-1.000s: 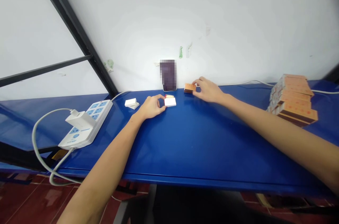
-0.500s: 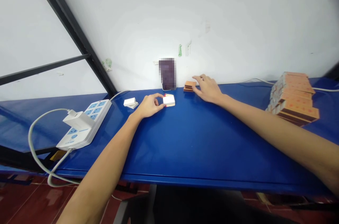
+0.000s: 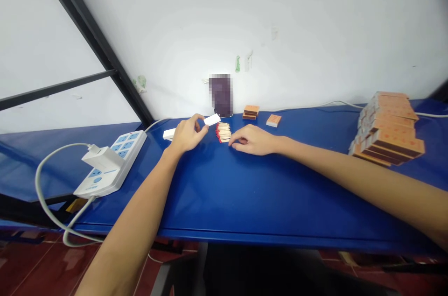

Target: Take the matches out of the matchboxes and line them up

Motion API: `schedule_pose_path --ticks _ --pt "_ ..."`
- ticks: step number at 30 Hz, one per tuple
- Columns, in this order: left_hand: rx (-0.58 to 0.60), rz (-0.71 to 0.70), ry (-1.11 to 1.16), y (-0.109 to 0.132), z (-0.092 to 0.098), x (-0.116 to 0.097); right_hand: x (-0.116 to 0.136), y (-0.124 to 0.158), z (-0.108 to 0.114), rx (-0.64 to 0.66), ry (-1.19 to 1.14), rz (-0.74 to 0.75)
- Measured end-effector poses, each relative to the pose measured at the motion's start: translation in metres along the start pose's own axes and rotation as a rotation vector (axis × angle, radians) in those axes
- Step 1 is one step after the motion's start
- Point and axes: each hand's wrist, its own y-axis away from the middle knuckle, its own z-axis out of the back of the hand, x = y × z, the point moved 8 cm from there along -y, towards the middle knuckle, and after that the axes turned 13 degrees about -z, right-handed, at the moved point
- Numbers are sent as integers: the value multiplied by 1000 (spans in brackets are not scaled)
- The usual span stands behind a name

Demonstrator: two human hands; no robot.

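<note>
My left hand pinches a white matchbox tray between thumb and fingers, raised beside a heap of red-tipped matches. The matches lie side by side on the blue table. My right hand rests at the right end of the heap, its fingers curled and tips close together at the nearest match; whether they grip anything is unclear. Another white tray lies partly hidden behind my left hand. Beyond my right hand are two stacked orange matchboxes and a single orange one.
A large stack of orange matchboxes stands at the right. On the left lies a white power strip with a plugged-in charger and a looping cable. A dark phone-like object leans against the wall behind the matches.
My left hand has lifted the white tray off the matches, uncovering them. My right hand has moved from the orange matchboxes left and nearer, to the matches; the single orange matchbox now shows.
</note>
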Motion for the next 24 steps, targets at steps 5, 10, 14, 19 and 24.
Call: schedule_pose_path --ticks 5,10,14,19,24 --pt "13 2 -274 2 11 15 1 -1 -10 26 96 -43" --pt "-41 140 -408 13 25 34 -13 -2 -4 6 44 -116" --pt "-79 192 -432 16 32 35 -14 -1 -4 34 -63 -54" --pt "-3 48 -356 9 13 25 -12 -3 -7 13 -63 -49" --pt "117 -60 -245 7 -11 21 -42 -3 29 -289 -15 -248"
